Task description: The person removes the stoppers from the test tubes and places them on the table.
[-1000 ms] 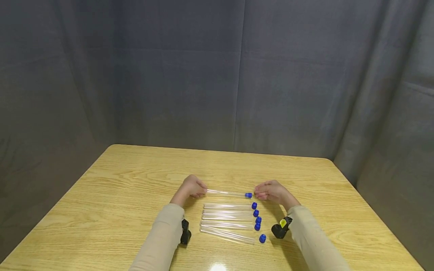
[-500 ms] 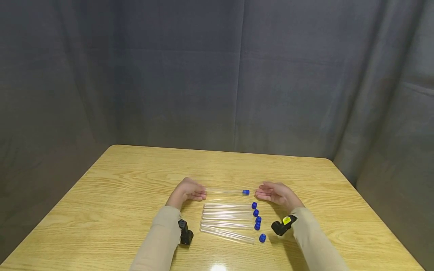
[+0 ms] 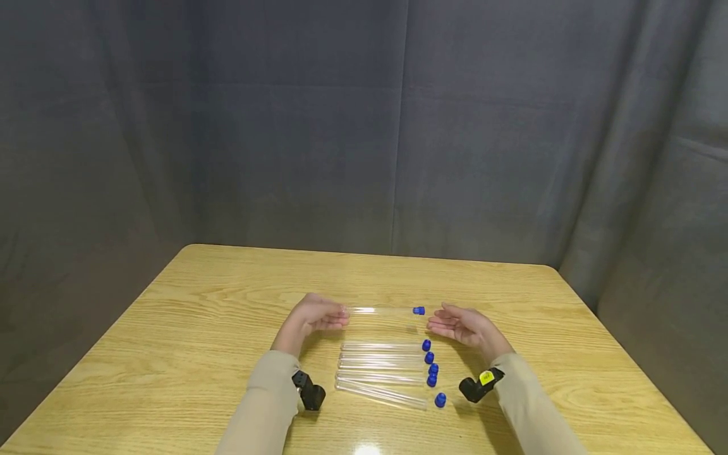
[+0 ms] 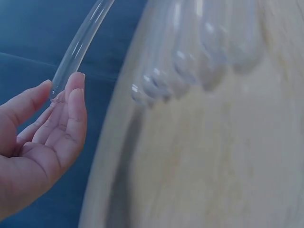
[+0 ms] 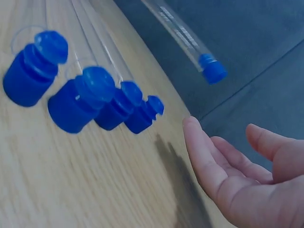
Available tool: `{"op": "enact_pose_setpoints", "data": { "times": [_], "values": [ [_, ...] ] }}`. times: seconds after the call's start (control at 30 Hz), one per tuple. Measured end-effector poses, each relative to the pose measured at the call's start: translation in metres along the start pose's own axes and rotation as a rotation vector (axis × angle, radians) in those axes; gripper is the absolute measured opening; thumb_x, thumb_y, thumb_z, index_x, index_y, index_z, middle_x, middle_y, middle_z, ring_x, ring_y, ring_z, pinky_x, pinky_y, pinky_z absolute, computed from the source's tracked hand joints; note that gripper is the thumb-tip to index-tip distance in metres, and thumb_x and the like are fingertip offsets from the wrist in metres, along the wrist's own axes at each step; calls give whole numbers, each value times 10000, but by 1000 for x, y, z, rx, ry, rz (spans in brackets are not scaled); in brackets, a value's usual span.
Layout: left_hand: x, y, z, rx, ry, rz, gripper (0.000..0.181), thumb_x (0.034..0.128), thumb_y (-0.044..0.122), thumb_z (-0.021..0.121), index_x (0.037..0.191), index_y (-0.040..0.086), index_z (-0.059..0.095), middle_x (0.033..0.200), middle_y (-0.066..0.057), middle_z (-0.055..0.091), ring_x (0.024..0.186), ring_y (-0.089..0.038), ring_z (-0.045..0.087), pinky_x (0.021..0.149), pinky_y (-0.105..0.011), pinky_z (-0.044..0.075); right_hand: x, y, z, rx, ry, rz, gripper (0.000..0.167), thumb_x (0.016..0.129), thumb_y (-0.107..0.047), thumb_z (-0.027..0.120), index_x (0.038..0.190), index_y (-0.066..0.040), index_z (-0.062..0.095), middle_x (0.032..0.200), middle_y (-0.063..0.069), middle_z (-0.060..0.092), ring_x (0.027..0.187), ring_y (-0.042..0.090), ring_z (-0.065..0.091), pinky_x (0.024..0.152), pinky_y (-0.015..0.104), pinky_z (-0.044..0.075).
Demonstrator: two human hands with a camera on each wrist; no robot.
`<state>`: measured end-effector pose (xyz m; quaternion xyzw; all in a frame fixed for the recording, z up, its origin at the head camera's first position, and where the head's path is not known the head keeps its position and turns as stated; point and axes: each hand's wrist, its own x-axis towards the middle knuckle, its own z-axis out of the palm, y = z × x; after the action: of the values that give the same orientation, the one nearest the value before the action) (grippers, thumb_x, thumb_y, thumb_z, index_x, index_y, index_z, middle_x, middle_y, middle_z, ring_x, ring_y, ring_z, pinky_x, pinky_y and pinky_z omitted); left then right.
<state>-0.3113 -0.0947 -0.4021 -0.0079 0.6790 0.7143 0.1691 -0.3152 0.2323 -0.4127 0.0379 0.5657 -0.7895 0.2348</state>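
My left hand (image 3: pixel 318 314) pinches the rounded end of a clear test tube (image 3: pixel 378 311) between thumb and fingertips; the left wrist view shows this grip on the tube (image 4: pixel 78 50) closely. A blue cap (image 3: pixel 419 311) sits in the tube's right end. The tube is held off the table, roughly level. To the right of the cap, apart from it, my right hand (image 3: pixel 463 325) has its fingers extended and holds nothing. In the right wrist view the capped end (image 5: pixel 213 70) hangs beyond the fingertips of that hand (image 5: pixel 247 180).
Several clear test tubes (image 3: pixel 381 364) lie side by side on the wooden table (image 3: pixel 199 354), nearer than the hands. Several loose blue caps (image 3: pixel 429 357) stand in a column at their right ends, one cap (image 3: pixel 440 400) closest to me. A dark curtain (image 3: pixel 296 158) hangs behind the table.
The capped tube has been raised and moved away from me. My left hand shifted slightly left, keeping its pinch. The right hand's fingers have spread apart near the cap.
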Motion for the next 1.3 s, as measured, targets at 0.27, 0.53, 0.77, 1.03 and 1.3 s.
{"op": "enact_pose_setpoints", "data": {
  "times": [0.27, 0.53, 0.77, 1.03, 1.3],
  "values": [
    [-14, 16, 5, 43, -61, 83, 292, 853, -9, 558, 1064, -207, 514, 824, -178, 651, 715, -211, 648, 692, -321, 517, -13, -4, 6, -24, -121, -82, 468, 965, -180, 405, 1229, 194, 306, 938, 199, 609, 903, 282, 607, 860, 353, 437],
    [-28, 22, 7, 63, -125, 148, 277, 849, 4, 567, 1023, -209, 531, 820, -183, 652, 718, -219, 650, 688, -328, 518, -32, -11, 29, -83, -155, -122, 265, 969, -186, 393, 945, 12, 568, 936, 177, 630, 893, 261, 616, 837, 339, 455],
    [-37, 20, 8, 58, -129, 167, 270, 845, 1, 564, 1018, -204, 533, 806, -175, 652, 710, -225, 652, 682, -339, 519, -48, -14, 45, -133, -200, -158, 238, 966, -166, 404, 993, 7, 564, 904, 136, 640, 843, 223, 628, 791, 318, 483],
    [-43, 18, 8, 62, -135, 195, 268, 847, 9, 569, 1023, -191, 540, 802, -165, 653, 723, -234, 653, 683, -341, 519, -59, -12, 49, -205, -288, -226, 222, 924, 8, 440, 936, -52, 653, 887, 104, 653, 783, 175, 630, 733, 282, 503],
    [-46, 19, 12, 62, -140, 220, 255, 853, -9, 556, 1011, -209, 533, 801, -176, 651, 716, -234, 652, 686, -347, 518, -62, -8, 50, -396, -128, -297, 144, 886, -35, 539, 958, 46, 634, 822, 72, 646, 713, 148, 618, 675, 270, 511]
  ]
}}
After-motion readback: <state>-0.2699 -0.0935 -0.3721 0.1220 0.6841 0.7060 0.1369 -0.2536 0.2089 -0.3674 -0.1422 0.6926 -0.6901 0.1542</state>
